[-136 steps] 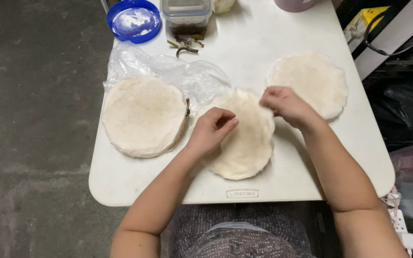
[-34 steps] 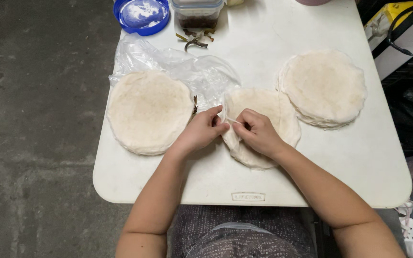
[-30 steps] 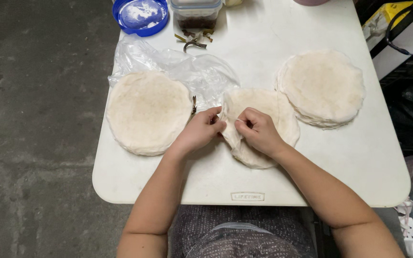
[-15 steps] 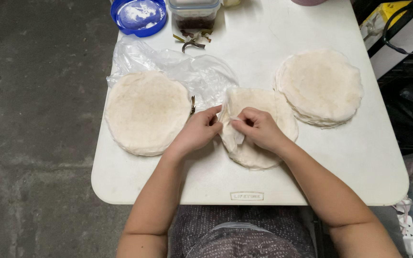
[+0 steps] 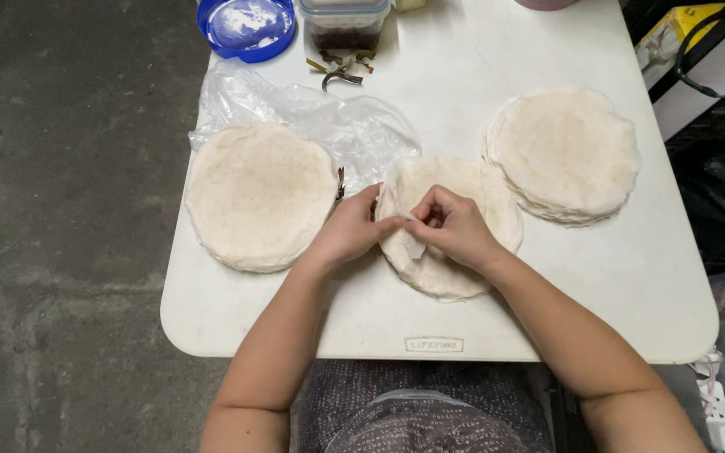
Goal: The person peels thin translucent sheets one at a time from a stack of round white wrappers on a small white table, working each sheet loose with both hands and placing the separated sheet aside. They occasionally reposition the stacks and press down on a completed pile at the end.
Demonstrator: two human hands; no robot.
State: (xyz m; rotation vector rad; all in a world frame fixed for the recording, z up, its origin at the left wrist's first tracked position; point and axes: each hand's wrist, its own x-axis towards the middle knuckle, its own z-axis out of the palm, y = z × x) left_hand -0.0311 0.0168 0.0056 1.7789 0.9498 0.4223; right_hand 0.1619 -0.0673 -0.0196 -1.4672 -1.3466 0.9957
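Note:
A round pale flatbread (image 5: 463,189) lies on the white folding table (image 5: 547,285) in front of me. My left hand (image 5: 350,231) pinches its left edge, which is lifted and folded inward. My right hand (image 5: 455,226) rests on the middle of the same flatbread, fingers curled on the folded flap next to my left fingertips. A stack of similar flatbreads (image 5: 258,195) sits to the left of my left hand. Another stack (image 5: 564,153) sits to the right, beyond my right hand.
A crumpled clear plastic bag (image 5: 320,117) lies behind the left stack. A blue round lid (image 5: 245,23), a clear plastic container (image 5: 344,21) and some dark dried scraps (image 5: 337,69) are at the table's far edge. Grey concrete floor (image 5: 60,210) lies left.
My right hand came from the flatbread's far right edge to its middle beside my left hand. The left edge of the flatbread has been lifted and folded inward.

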